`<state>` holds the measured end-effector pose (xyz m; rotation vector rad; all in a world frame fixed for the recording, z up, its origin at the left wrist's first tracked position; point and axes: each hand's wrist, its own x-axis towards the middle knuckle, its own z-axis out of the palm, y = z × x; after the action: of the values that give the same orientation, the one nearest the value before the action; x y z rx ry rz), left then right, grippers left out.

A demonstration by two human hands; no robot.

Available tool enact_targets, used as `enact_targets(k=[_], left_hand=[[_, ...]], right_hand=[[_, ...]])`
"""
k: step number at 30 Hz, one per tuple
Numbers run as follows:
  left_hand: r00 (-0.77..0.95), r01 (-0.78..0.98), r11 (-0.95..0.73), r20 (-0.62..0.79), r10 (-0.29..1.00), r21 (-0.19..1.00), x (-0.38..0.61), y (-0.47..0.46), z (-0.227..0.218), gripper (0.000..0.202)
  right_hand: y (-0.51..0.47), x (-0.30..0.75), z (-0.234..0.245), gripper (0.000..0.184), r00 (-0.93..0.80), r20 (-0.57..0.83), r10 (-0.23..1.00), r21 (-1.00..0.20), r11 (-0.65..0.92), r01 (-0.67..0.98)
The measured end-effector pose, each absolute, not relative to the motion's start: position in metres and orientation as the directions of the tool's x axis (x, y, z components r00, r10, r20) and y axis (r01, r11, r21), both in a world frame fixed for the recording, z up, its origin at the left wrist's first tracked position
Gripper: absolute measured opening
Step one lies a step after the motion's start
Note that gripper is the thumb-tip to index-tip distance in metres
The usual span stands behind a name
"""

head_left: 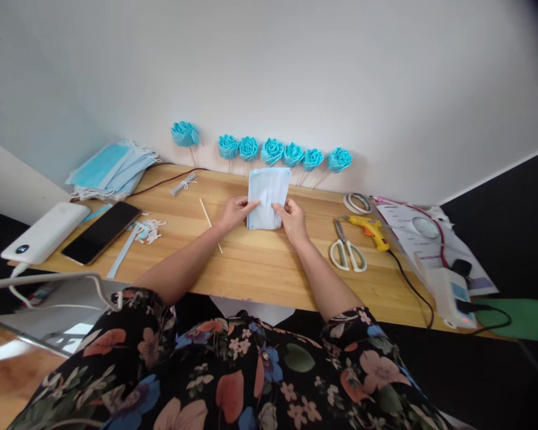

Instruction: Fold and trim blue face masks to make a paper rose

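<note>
A pale blue pleated face mask [269, 188] is held upright above the middle of the wooden table. My left hand [236, 213] pinches its left side between thumb and fingers. On the opposite side my right hand [292, 220] is closed on it too, thumb in front. No ear loops show on this mask. A thin wooden stick [210, 224] lies beside my left wrist. Behind the mask, several blue rose-shaped flowers [272, 151] on sticks lean against the wall.
A stack of masks [112, 169], a power bank [47, 232], a phone [102, 232] and cut scraps [150, 230] lie left. On the right are scissors [347, 251], a yellow glue gun [371, 232], a tape roll [357, 203], printed paper [406, 230] and a power strip [451, 295] with cords.
</note>
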<state>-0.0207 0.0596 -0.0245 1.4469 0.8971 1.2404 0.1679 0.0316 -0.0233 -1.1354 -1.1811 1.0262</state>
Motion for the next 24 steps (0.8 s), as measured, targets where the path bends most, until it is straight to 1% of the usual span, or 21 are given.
enact_targets(k=[3,6,11,16,20,24], left_hand=[[0.175,-0.062,-0.296,0.303,0.937,0.953,-0.021,0.057,-0.017,0.05],[0.179,-0.093,-0.313,0.326,0.928,0.945,-0.022,0.059,-0.015,0.055],[0.214,-0.197,-0.22,0.261,0.941,0.955,-0.024,0.063,-0.02,0.053],[0.207,-0.185,-0.164,0.201,0.957,0.969,-0.026,0.062,-0.017,0.047],[0.167,-0.185,-0.13,0.162,0.973,0.974,-0.027,0.062,-0.013,0.042],[0.136,-0.173,-0.144,0.169,0.976,0.974,-0.027,0.061,-0.012,0.041]], right_hand=[[0.032,0.169,-0.025,0.037,0.141,0.154,0.978,-0.988,0.154,0.015],[0.033,0.169,-0.028,0.038,0.143,0.169,0.975,-0.985,0.171,0.001],[0.033,0.169,-0.03,0.04,0.127,0.186,0.974,-0.982,0.18,0.055],[0.031,0.168,-0.031,0.042,0.137,0.175,0.975,-0.982,0.163,0.097],[0.03,0.168,-0.032,0.04,0.127,0.172,0.977,-0.984,0.164,0.071],[0.027,0.165,-0.029,0.04,0.102,0.138,0.985,-0.99,0.14,-0.007]])
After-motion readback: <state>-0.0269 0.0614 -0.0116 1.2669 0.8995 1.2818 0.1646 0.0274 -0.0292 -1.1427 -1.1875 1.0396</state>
